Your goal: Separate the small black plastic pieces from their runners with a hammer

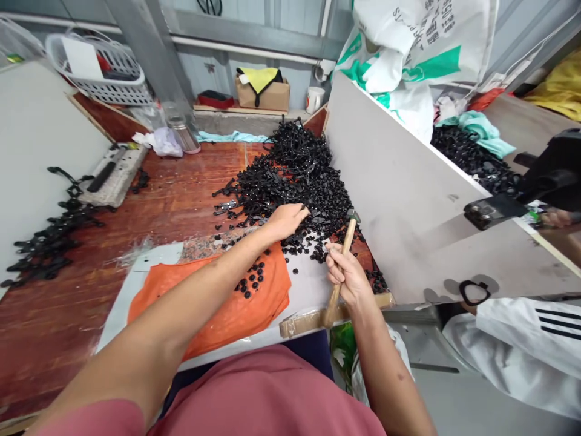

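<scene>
My left hand (287, 219) reaches into the near edge of a big heap of small black plastic parts (295, 175) on the red wooden bench; its fingers are curled down among the pieces, and what they hold is hidden. My right hand (345, 275) is closed around the wooden handle of a hammer (344, 257), whose head points up towards the heap. Below my left forearm lies an orange cloth (236, 309) with several loose black round pieces (250, 280) on it, over a white board (308, 284).
A grey partition board (399, 181) rises on the right; behind it another person's white-sleeved arm (521, 339) and more black parts (472, 157). Black strips (49, 236) lie at the left. A white basket (100, 66), cardboard box (263, 91) and mug (314, 99) stand at the back.
</scene>
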